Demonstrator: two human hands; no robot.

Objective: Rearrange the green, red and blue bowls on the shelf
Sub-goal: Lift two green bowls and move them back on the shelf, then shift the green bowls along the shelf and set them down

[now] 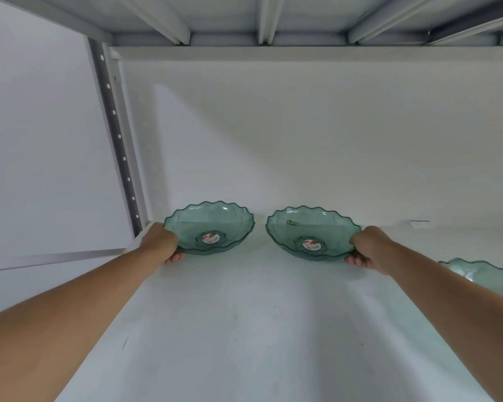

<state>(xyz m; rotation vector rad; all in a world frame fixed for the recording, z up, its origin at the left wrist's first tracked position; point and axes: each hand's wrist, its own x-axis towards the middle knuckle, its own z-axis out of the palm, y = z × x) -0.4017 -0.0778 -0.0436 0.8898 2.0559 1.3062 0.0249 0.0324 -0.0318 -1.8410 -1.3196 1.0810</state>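
Left hand [161, 242]: grips left green bowl [209, 227] at its 9 o'clock rim.
Right hand [368, 250]: grips right green bowl [312, 233] at its 3 o'clock rim.
Shelf [244, 314]: carries both bowls side by side, apart.

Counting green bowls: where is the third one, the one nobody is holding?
In the head view, the third green bowl sits at the far right edge, partly hidden behind the right forearm, nearer the camera than the held bowls.

Grey perforated metal upright post [117, 134] at left, white ribbed metal underside of upper tier [267, 18] overhead, plain white wall [302, 126] behind

Left grip [163, 242], right grip [366, 250] closed.
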